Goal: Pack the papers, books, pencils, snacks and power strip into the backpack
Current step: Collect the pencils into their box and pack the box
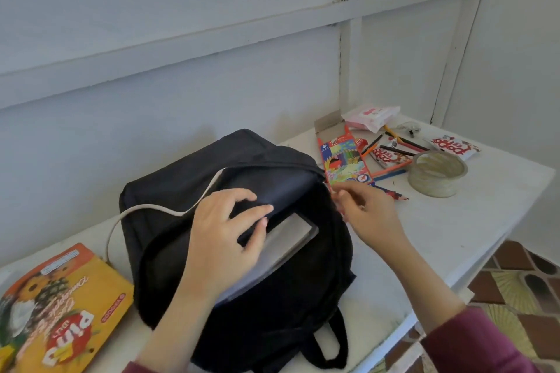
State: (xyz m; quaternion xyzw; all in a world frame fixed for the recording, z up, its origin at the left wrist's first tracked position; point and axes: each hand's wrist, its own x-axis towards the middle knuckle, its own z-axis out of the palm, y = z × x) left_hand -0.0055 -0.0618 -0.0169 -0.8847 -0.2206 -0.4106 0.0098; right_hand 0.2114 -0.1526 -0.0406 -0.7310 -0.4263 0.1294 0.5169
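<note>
A black backpack (188, 191) lies open on the white table (454, 221). Grey-white papers or books (291, 236) stick out of its main opening. My left hand (227, 236) presses on the backpack's inner flap over those papers. At the opening's right edge my right hand (366, 209) pinches something small, probably the zipper pull. A white cord (145, 209) runs out of the backpack toward the left. A coloured pencil box (345, 157) and loose pencils (397, 145) lie to the right. Red-white snack packs (454, 145) and a pink pack (371, 115) sit behind.
A yellow-orange pineapple biscuit box (60, 306) lies at the table's left front. A roll of clear tape (438, 172) stands right of the pencils. The wall runs close behind the table. The table's right edge drops to a tiled floor (515, 281).
</note>
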